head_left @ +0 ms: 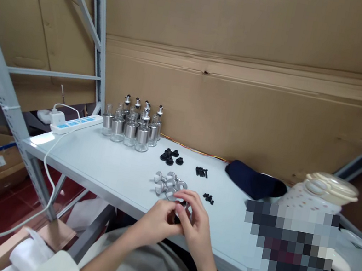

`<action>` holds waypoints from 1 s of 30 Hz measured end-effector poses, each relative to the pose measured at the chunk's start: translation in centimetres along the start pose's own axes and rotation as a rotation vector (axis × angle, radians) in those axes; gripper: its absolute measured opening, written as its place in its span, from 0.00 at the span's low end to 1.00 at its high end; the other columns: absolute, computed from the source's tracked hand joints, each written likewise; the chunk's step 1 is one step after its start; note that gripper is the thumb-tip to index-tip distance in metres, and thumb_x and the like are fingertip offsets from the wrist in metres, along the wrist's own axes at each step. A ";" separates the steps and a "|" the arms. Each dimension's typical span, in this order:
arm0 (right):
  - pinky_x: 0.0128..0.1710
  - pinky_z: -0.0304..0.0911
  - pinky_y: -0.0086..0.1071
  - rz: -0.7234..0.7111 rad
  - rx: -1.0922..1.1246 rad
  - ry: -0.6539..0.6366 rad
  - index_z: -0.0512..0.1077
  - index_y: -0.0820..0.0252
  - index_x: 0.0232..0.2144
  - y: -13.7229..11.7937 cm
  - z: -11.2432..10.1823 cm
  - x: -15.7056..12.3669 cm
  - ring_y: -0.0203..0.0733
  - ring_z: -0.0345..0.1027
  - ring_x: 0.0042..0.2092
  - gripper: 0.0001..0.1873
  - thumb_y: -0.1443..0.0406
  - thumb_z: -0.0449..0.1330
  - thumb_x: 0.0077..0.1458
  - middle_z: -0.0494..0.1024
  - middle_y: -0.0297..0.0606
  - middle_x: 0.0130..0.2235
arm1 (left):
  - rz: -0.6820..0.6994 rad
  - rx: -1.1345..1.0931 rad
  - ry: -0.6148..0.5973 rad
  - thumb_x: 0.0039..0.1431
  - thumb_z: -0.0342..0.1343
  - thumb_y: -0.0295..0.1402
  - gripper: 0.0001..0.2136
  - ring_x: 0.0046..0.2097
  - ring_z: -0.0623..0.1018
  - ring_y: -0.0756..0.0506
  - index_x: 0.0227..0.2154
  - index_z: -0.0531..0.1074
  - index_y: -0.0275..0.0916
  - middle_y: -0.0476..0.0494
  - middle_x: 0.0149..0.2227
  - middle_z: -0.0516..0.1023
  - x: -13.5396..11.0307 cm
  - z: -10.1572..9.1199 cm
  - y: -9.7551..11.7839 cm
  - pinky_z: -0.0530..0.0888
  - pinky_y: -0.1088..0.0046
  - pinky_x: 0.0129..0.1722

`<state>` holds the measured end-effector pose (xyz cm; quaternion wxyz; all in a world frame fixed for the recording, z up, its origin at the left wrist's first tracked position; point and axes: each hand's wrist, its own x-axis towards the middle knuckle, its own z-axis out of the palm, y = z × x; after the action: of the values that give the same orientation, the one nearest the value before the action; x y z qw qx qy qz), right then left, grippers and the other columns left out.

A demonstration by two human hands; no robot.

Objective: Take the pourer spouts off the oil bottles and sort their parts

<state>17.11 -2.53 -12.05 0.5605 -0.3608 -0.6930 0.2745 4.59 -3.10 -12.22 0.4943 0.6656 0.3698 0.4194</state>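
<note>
My left hand [162, 218] and my right hand [195, 217] meet at the table's front edge. Their fingers are closed round a small black and silver bottle pourer part [183, 203], mostly hidden by the fingertips. Just beyond them lies a cluster of silver pourer tops [170, 181]. Farther back sit several black round stoppers [170, 157]. To the right are small black strips [201, 172] and a group of tiny black caps [208, 198]. Glass bottles with steel sleeves [131, 131] stand at the back left, some fitted with pourers.
A white power strip [76, 124] lies at the table's left end, its cable hanging over the edge. On the right are a dark blue cloth item [253, 181], a lidded spotted jug [313, 196] and a blurred-out patch. Cardboard [241, 113] walls the back.
</note>
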 end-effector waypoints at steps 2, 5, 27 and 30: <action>0.44 0.63 0.36 -0.040 -0.003 -0.068 0.74 0.55 0.37 -0.2 0.0 -0.2 0.45 0.68 0.44 0.09 0.64 0.56 0.53 0.74 0.41 0.40 | -0.006 0.025 -0.026 0.46 0.53 0.26 0.03 0.25 0.62 0.53 0.26 0.65 0.35 0.51 0.24 0.64 0.0 -0.2 0.1 0.60 0.77 0.25; 0.46 0.63 0.37 -0.088 0.001 -0.087 0.72 0.55 0.41 -0.5 0.1 -0.4 0.45 0.68 0.45 0.12 0.66 0.54 0.54 0.75 0.40 0.42 | -0.009 0.116 0.016 0.43 0.52 0.24 0.06 0.26 0.65 0.51 0.27 0.63 0.36 0.51 0.25 0.66 0.1 -0.2 0.2 0.61 0.76 0.25; 0.26 0.61 0.29 0.289 0.129 0.257 0.68 0.60 0.18 0.0 0.4 -0.5 0.37 0.64 0.24 0.24 0.49 0.51 0.55 0.70 0.34 0.20 | 0.062 0.248 -0.132 0.50 0.54 0.29 0.07 0.27 0.63 0.52 0.22 0.61 0.36 0.52 0.23 0.65 -0.3 0.1 0.9 0.60 0.77 0.29; 0.29 0.61 0.30 0.228 0.059 0.332 0.70 0.60 0.21 -0.3 0.3 -0.3 0.37 0.63 0.28 0.23 0.49 0.53 0.53 0.70 0.35 0.25 | 0.007 0.189 -0.063 0.51 0.55 0.33 0.07 0.27 0.62 0.52 0.25 0.63 0.36 0.53 0.23 0.63 -0.2 0.0 0.8 0.59 0.77 0.28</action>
<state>16.84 -2.92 -12.05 0.6427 -0.4606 -0.5375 0.2931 4.53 -3.49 -11.53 0.4390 0.7234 0.3897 0.3635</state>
